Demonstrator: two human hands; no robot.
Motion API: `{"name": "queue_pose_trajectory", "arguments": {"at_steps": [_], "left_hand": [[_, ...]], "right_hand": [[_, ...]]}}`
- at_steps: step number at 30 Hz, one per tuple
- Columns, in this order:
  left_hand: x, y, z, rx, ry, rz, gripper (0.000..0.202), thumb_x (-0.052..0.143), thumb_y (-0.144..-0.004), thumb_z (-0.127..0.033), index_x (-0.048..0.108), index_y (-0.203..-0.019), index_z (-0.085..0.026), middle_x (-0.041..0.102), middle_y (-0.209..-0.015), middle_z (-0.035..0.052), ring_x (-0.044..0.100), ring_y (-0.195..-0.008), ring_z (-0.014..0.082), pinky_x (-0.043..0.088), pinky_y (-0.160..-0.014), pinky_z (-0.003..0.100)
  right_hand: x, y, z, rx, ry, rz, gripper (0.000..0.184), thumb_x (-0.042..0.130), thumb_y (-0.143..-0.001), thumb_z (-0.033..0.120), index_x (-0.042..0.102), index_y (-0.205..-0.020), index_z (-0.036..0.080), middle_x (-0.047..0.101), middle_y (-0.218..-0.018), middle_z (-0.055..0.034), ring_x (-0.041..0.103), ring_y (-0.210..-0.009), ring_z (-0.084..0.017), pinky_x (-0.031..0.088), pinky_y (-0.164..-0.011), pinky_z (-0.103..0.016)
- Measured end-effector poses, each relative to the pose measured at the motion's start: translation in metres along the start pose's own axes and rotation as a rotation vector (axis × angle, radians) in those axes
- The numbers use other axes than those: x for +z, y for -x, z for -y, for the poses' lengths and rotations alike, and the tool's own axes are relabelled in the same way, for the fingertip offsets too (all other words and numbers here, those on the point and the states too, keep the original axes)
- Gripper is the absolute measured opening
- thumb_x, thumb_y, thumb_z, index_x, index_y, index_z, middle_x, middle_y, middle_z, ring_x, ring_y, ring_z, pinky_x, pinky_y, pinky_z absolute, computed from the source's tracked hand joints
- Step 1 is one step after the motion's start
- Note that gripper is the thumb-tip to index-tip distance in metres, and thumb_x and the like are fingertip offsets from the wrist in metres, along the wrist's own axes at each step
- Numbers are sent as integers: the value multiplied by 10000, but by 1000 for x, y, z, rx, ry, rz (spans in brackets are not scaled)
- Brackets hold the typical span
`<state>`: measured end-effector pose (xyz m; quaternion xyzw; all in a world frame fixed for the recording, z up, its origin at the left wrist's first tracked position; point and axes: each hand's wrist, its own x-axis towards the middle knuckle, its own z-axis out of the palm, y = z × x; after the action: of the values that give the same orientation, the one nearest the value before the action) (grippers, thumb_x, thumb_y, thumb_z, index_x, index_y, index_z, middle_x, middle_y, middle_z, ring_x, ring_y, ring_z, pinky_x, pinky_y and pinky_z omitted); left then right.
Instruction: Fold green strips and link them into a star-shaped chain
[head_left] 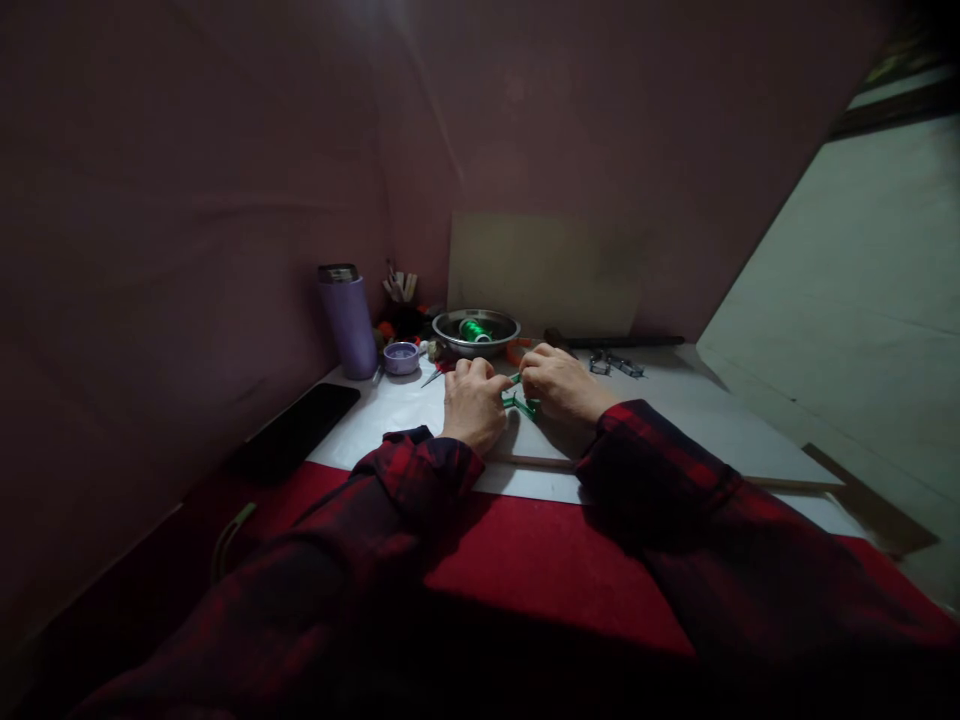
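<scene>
Green piece (524,407), part-hidden — pinched by left fingers (496,381), right fingers (529,374) — bowl (487,349), tumbler (350,325) beyond.

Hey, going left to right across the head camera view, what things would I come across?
Flat black object, purple tumbler, small purple dish, left hand, green piece, right hand, small dark pieces.

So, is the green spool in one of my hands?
No, the spool lies in the metal bowl, beyond both your left hand and your right hand.
</scene>
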<state>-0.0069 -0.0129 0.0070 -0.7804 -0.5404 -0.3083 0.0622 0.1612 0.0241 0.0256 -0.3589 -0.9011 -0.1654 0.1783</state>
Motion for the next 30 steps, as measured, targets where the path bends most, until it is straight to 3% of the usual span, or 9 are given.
{"name": "queue_pose_trajectory", "arguments": {"at_steps": [4, 14, 30], "left_hand": [[4, 0, 0, 63, 20, 3, 306, 514, -802, -148, 714, -967, -312, 561, -1032, 55, 404, -1009, 230, 351, -846, 396], [11, 1, 3, 167, -39, 43, 327, 512, -814, -181, 695, -1013, -365, 508, -1075, 65, 376, -1032, 249, 350, -855, 416], [12, 0, 3, 163, -81, 88, 316, 485, -847, -223, 687, -1017, -396, 509, -1089, 56, 358, -1042, 245, 323, -863, 414]], "right_hand": [[3, 16, -7, 9, -46, -42, 174, 519, -697, 28, 589, -651, 180, 608, -816, -80, 459, -842, -206, 375, -726, -334], [7, 32, -10, 54, -217, -132, 161, 502, -754, 77, 584, -665, 183, 587, -726, -67, 452, -783, -199, 383, -677, -316], [11, 34, -9, 44, -211, -210, 135, 507, -742, 89, 578, -678, 186, 598, -741, -74, 456, -784, -204, 407, -723, -336]]}}
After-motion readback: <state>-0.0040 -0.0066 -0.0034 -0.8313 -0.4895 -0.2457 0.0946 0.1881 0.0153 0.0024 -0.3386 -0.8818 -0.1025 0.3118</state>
